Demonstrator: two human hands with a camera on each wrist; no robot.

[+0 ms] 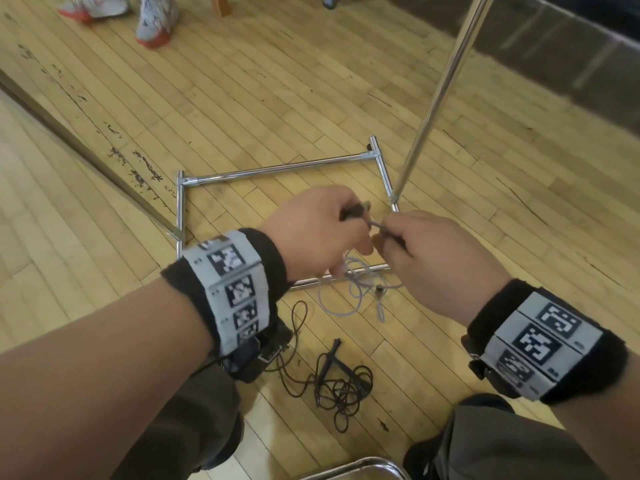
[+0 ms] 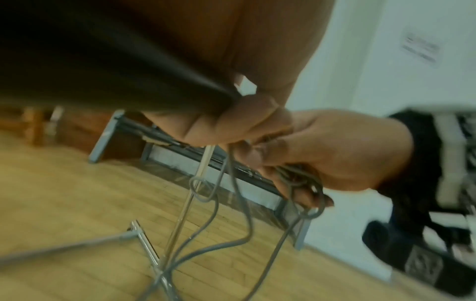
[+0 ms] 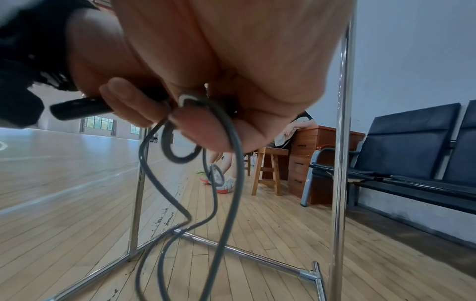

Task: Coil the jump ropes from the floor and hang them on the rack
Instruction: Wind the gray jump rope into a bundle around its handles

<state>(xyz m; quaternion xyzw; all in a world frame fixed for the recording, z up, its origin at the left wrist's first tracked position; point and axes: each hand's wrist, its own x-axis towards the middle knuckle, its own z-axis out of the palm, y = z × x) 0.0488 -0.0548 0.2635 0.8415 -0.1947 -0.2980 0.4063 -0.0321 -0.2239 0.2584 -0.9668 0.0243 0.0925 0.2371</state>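
Observation:
Both hands meet above the chrome rack base point(image 1: 277, 169). My left hand point(image 1: 322, 230) grips a black jump-rope handle point(image 1: 353, 213), seen as a dark bar point(image 2: 128, 81) in the left wrist view and as a black handle point(image 3: 77, 108) in the right wrist view. My right hand point(image 1: 426, 258) pinches loops of the grey jump rope point(image 1: 349, 289). Its fingers point(image 2: 296, 179) curl round the coils, and the grey rope point(image 3: 231, 163) hangs down to the floor. A dark jump rope point(image 1: 343, 382) lies tangled on the floor by my knees.
The rack's right pole point(image 1: 440, 95) rises just beyond my hands, and its left pole point(image 1: 86, 147) slants off to the left. Another person's sneakers point(image 1: 152, 26) are at the far end. A stool, a desk and dark bench seats point(image 3: 412, 146) stand to the right. A chrome chair edge point(image 1: 356, 469) sits below.

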